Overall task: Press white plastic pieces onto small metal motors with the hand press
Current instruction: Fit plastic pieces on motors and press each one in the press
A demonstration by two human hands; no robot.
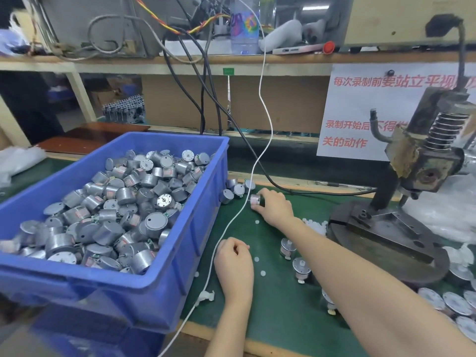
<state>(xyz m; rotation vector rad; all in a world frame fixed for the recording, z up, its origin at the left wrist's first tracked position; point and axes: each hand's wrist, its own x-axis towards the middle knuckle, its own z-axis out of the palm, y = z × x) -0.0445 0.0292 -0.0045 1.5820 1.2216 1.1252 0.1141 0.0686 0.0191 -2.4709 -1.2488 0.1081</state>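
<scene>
Currently early in the batch | right hand (274, 207) grips a small motor (257, 200) on the tabletop (273, 307) beside the full blue bin (180, 253) | left hand (233, 257) curled, contents unclear | hand press (422, 161) apparently empty | loose white plastic pieces (315, 226) still waiting.

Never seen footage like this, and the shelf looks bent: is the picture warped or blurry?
Head view: the wide lens bows the shelf; its corners smear, as on the near wall of the blue bin; the right hand gripping a motor is fairly sharp; light is even, shadows soft.
</scene>
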